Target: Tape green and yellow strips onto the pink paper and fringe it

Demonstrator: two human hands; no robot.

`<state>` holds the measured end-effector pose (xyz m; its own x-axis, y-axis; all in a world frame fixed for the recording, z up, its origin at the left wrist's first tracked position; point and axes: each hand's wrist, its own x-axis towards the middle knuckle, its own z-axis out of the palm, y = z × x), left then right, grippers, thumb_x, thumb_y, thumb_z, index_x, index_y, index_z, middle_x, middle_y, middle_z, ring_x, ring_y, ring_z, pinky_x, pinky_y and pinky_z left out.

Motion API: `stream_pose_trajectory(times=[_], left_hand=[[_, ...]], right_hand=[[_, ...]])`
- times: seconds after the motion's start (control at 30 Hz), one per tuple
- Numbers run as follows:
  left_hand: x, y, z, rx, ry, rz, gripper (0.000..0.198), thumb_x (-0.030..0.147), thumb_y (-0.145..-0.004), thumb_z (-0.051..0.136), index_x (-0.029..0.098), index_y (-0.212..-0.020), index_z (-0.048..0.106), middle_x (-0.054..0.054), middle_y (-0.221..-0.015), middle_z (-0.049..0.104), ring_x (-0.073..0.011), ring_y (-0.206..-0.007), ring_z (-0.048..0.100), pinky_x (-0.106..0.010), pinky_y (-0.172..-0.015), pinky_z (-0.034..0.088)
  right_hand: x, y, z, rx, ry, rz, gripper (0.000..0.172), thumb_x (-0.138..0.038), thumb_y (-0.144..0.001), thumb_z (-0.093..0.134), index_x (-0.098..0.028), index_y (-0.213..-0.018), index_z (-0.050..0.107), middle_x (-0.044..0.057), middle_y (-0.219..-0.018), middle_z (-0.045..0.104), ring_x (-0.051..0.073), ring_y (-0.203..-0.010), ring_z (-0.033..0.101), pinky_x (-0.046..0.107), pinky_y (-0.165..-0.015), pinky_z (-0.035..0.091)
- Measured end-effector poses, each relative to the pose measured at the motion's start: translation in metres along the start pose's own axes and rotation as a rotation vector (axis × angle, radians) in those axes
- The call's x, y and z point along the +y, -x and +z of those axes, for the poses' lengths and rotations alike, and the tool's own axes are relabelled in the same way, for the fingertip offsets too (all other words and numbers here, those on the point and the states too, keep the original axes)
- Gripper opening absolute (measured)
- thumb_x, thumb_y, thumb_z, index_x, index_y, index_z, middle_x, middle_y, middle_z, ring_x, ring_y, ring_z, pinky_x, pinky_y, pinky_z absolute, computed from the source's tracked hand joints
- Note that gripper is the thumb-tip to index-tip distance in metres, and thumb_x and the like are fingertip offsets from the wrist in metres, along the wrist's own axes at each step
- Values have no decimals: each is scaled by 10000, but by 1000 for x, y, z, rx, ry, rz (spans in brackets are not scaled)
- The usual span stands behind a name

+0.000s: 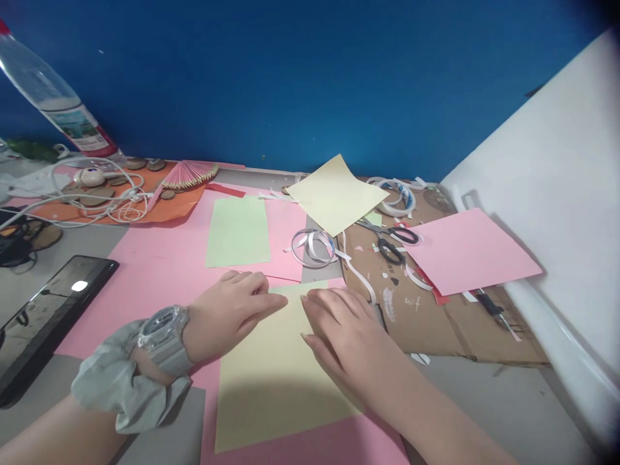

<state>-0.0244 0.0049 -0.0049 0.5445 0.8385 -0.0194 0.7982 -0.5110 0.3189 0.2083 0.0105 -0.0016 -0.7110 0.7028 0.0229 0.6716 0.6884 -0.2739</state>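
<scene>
A pale yellow sheet of paper (281, 394) lies in front of me on pink paper. My left hand (237, 307) rests over its far left part, fingers curled in and one digit stretched across the sheet. A grey watch (165, 336) and a grey-green scrunchie (128, 374) are on that wrist. On the sheet's far right side lies my right hand (341, 326), its fingers extended, slightly bent, with nothing visible in them. The two hands' fingertips nearly meet near the top edge. Beyond them is a light green sheet (238, 231).
Black-handled scissors (390, 248), a craft knife (494, 307) and a pink sheet (477, 252) lie on cardboard (426, 329) at right. Tape rolls (312, 248) and another yellow sheet (338, 194) are behind. At left are a phone (58, 316), white cable (128, 194), pink fan (188, 175) and bottle (72, 116).
</scene>
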Motion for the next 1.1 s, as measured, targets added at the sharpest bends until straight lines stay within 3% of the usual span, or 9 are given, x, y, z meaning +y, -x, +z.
stream_pose_trajectory(times=[0.1, 0.2, 0.3, 0.4, 0.57, 0.73, 1.0, 1.1], left_hand=[[4, 0, -3, -12, 17, -18, 277, 268, -929, 384, 262, -1130, 575, -36, -894, 514, -181, -817, 483, -386, -791, 367], [6, 0, -5, -27, 65, -38, 251, 322, -909, 435, 246, -1109, 567, -42, -937, 524, -200, -876, 488, -399, -819, 371], [6, -1, -4, 4, 81, -82, 255, 357, -889, 476, 222, -1094, 545, -52, -1004, 542, -223, -941, 481, -415, -847, 370], [5, -1, -3, 50, 84, -134, 297, 394, -862, 515, 210, -1095, 518, -58, -1046, 549, -237, -967, 475, -430, -859, 370], [5, -1, 0, 78, 101, -156, 295, 400, -853, 526, 214, -1081, 507, -57, -1061, 549, -242, -965, 479, -429, -845, 381], [5, 0, 0, 99, 129, -162, 313, 403, -837, 551, 213, -1080, 503, -61, -1072, 545, -252, -987, 474, -433, -845, 390], [5, -1, -2, 81, 151, -186, 298, 390, -835, 555, 215, -1072, 510, -59, -1072, 543, -248, -988, 471, -432, -857, 387], [5, -1, -3, 67, 153, -184, 326, 411, -829, 561, 211, -1080, 508, -59, -1073, 543, -249, -986, 472, -430, -856, 386]], right_hand=[[1, -1, 1, 26, -15, 14, 300, -261, -922, 423, -197, -1202, 511, 60, -1204, 542, 230, -1125, 453, 435, -1022, 305], [5, -2, 2, 112, -21, 151, 252, -254, -915, 429, -220, -1151, 511, 52, -1192, 540, 229, -1090, 470, 419, -959, 333], [11, -2, 2, 187, -16, 351, 257, -376, -875, 503, -230, -1086, 520, 59, -1132, 559, 263, -1026, 493, 447, -874, 355], [12, -3, 2, 183, -60, 423, 349, -508, -798, 574, -241, -1020, 536, 44, -1064, 566, 278, -1022, 487, 461, -870, 345], [5, -5, 3, 142, -146, 384, 238, -429, -788, 622, -235, -891, 531, 17, -1024, 553, 240, -985, 501, 426, -872, 344], [8, -5, 4, 190, -117, 399, 307, -424, -798, 608, -241, -1026, 516, 48, -1059, 540, 272, -998, 488, 468, -880, 326], [8, -3, 0, 133, -154, 379, 168, -370, -847, 562, -227, -927, 524, 23, -1017, 546, 230, -949, 501, 433, -855, 344], [9, -4, 1, 156, -130, 385, 250, -396, -826, 583, -228, -999, 517, 33, -1069, 535, 246, -999, 485, 445, -876, 333]])
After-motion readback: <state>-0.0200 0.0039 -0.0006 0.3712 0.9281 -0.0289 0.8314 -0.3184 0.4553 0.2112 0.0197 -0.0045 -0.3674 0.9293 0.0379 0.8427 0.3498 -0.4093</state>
